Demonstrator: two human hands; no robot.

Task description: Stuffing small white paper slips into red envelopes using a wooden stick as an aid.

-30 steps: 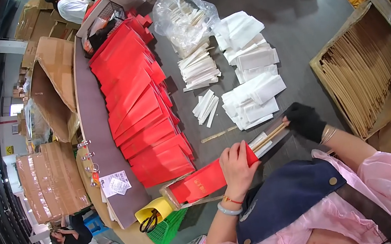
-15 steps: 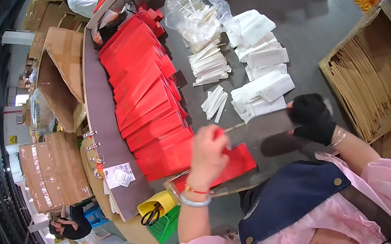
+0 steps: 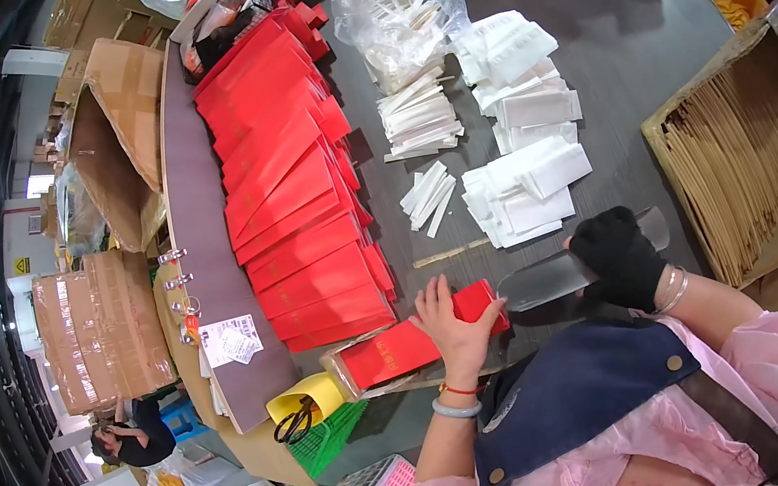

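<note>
Dark counter: left hand, fingers splayed on red paper sleeve; gloved right hand curled round translucent plastic trough (grip partly hidden). Poor alignment could crease the sleeve.

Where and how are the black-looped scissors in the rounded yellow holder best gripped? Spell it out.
Probably pinch the scissors by their black loops, from the left: these jut from the open left end of the yellow holder, blades hidden.
</note>
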